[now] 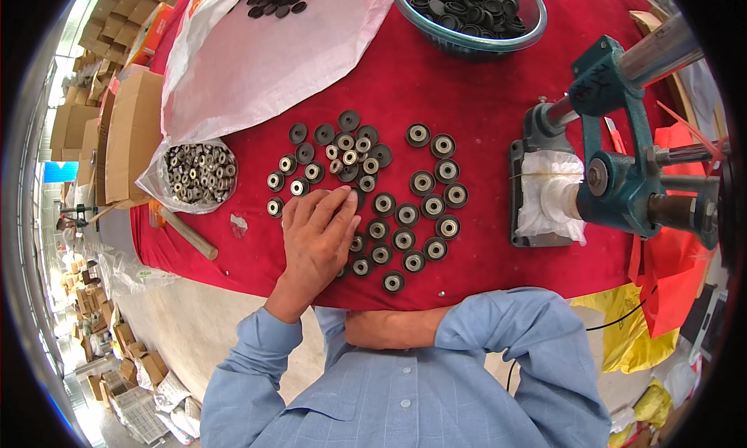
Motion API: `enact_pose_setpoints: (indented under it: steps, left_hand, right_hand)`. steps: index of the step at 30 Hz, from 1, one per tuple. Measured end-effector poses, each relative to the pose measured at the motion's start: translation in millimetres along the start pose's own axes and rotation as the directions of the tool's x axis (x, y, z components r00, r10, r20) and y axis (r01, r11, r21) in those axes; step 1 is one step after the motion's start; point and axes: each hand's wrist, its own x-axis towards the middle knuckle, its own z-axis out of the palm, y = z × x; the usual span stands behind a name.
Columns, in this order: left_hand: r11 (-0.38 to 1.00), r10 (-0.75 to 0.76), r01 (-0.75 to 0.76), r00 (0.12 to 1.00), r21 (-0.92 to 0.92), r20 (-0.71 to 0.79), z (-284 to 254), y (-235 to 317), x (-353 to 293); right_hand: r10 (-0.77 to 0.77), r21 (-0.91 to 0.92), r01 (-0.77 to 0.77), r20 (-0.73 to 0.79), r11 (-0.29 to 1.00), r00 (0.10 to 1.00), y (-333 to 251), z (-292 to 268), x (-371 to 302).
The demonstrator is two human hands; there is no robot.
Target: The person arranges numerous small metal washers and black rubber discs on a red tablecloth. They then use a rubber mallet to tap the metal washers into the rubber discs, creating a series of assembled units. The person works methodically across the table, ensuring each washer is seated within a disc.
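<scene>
Black discs (303, 153) surround the left hand (319, 224).

Bright light, left-edge glare, bent rim.

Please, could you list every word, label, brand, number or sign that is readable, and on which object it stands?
No text reads clearly.
Green press: dark marks, too unclear to read.
Orange box: any print too blurred.
Black discs by the left hand: any text too small.

Single head-worn fisheye, facing steeply down, close range; worktop (482, 98) upper-centre, wearer's shirt (373, 417) bottom-centre, edges curved.
</scene>
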Motion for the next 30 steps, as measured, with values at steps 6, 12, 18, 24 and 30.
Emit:
enact_pose_setpoints:
  steps: [6,12,18,24,30]
  left_hand:
    - [1.000,0.001,-0.002,1.000,0.014,0.026,2,4,-5]
    - [0.999,-0.036,0.036,0.997,0.009,0.061,2,8,-13]
    - [0.996,-0.067,0.070,0.996,-0.053,0.056,-4,9,-9]
    - [0.961,-0.204,0.174,0.971,-0.217,-0.125,5,-13,21]
    - [0.960,-0.249,0.226,0.959,-0.166,-0.132,16,-31,34]
  right_hand:
    - [0.061,-0.061,-0.065,-0.069,0.996,0.996,-6,10,-1]
    - [0.076,-0.027,-0.078,-0.049,0.997,0.996,-10,14,0]
    - [0.110,-0.124,-0.115,-0.049,0.986,0.993,-8,2,-2]
    - [0.003,-0.188,-0.007,-0.019,0.982,1.000,3,-8,-6]
    - [0.036,-0.039,-0.035,0.015,0.999,0.999,0,-10,-3]
